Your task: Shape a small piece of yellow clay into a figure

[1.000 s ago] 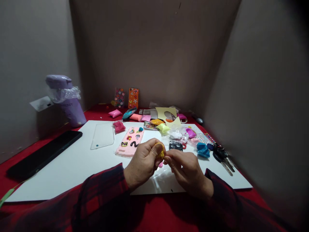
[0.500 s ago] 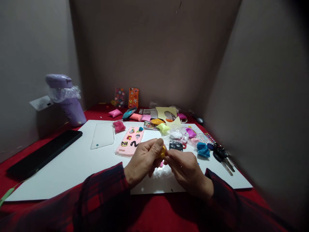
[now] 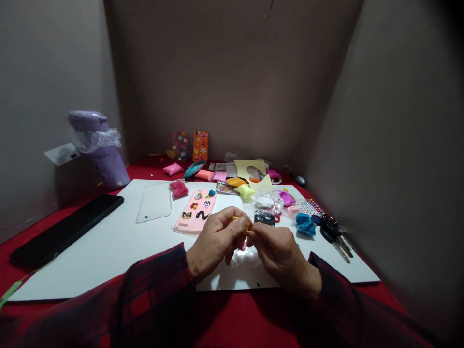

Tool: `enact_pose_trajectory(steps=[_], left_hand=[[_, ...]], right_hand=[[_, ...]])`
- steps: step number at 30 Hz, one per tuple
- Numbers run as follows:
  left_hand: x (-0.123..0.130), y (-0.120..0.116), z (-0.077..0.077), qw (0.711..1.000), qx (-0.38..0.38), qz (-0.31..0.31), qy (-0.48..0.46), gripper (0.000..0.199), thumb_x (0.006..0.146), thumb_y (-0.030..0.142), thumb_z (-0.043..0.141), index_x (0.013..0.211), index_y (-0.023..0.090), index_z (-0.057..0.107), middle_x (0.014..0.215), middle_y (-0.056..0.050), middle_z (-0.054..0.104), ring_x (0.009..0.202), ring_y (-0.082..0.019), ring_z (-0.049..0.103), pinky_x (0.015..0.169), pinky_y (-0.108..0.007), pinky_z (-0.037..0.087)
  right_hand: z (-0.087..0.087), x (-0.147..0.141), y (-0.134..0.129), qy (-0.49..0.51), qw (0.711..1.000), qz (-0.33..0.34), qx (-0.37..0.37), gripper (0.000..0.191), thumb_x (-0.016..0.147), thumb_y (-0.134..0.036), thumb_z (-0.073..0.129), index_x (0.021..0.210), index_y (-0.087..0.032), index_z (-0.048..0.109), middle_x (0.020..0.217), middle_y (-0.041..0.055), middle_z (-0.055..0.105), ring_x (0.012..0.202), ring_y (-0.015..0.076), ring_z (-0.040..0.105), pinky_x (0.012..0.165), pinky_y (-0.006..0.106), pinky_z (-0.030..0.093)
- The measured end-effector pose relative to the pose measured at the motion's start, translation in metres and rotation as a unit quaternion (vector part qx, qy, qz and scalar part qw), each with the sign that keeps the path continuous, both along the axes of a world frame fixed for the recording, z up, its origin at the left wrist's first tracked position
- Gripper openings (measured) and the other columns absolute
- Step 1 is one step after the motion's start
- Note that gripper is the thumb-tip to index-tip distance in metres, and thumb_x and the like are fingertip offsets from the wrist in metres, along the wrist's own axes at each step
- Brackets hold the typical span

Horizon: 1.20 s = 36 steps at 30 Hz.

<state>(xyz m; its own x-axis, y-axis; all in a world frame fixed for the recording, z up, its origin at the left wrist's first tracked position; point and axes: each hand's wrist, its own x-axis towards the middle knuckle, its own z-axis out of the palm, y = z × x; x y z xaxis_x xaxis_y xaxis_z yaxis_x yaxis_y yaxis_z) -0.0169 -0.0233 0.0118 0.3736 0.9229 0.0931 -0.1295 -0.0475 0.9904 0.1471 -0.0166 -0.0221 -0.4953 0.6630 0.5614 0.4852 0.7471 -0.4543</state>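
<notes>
My left hand (image 3: 218,238) is closed around a small lump of yellow clay (image 3: 247,226), mostly covered by the thumb and fingers. From the right, my right hand (image 3: 279,251) pinches at the lump's edge, its fingertips meeting those of the left. Below the fingers, a bit of pink and some clear plastic wrap (image 3: 246,258) show on the white board. Just beyond my left hand lies a phone case (image 3: 192,217) coated in pink, with small colourful figures stuck on it. A black packet (image 3: 264,218) rests behind the fingertips.
The white board (image 3: 108,251) lies on a red cloth (image 3: 232,319). A black phone (image 3: 68,229), a purple tumbler (image 3: 105,159) and a clear case (image 3: 154,203) are leftward. Keys (image 3: 335,234) and a blue packet (image 3: 305,224) lie rightward. Several colourful packets and two decorated cases stand farther back.
My left thumb has slid down and bent over the yellow clay, so its upper side shows differently. My right hand has barely shifted, and everything else stays put.
</notes>
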Motion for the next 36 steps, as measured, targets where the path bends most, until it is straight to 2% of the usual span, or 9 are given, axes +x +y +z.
enact_pose_trajectory(steps=[12,21,30,36], left_hand=[[0.0007,-0.0007,-0.0037,1.0,0.017,0.005,0.014,0.021,0.085,0.037,0.046,0.081,0.017,0.051,0.051,0.007,0.047,0.034,-0.003,0.036,0.029,-0.01,0.029],[0.0015,-0.0023,0.0006,1.0,-0.008,0.0,0.001,0.017,0.086,0.034,0.043,0.086,0.018,0.048,0.051,0.008,0.047,0.03,-0.003,0.034,0.028,-0.011,0.025],[0.0017,-0.0019,-0.0008,1.0,-0.002,0.01,0.014,0.018,0.087,0.035,0.041,0.09,0.019,0.048,0.054,0.007,0.047,0.033,-0.003,0.036,0.03,-0.011,0.029],[0.0024,-0.0031,-0.0023,1.0,0.014,0.015,-0.001,0.027,0.086,0.045,0.043,0.094,0.019,0.049,0.06,0.005,0.048,0.044,-0.005,0.042,0.036,-0.012,0.036]], right_hand=[[0.0028,-0.0007,-0.0009,0.007,1.0,0.004,0.01,0.028,0.096,-0.022,0.036,0.076,-0.015,0.055,0.063,0.0024,0.054,0.051,0.0104,0.047,0.049,0.022,0.034],[0.0039,-0.0003,-0.0018,0.017,1.0,0.01,0.015,0.026,0.096,-0.02,0.036,0.077,-0.016,0.053,0.063,0.0013,0.055,0.048,0.0089,0.047,0.048,0.021,0.034],[0.0032,-0.0002,-0.0007,0.014,1.0,0.008,0.014,0.025,0.095,-0.02,0.036,0.076,-0.016,0.053,0.064,0.0017,0.056,0.049,0.0095,0.048,0.048,0.021,0.034],[0.0005,0.001,0.0008,0.021,1.0,0.001,0.001,0.024,0.095,-0.019,0.036,0.078,-0.016,0.053,0.067,0.0027,0.057,0.055,0.0114,0.051,0.052,0.022,0.037]])
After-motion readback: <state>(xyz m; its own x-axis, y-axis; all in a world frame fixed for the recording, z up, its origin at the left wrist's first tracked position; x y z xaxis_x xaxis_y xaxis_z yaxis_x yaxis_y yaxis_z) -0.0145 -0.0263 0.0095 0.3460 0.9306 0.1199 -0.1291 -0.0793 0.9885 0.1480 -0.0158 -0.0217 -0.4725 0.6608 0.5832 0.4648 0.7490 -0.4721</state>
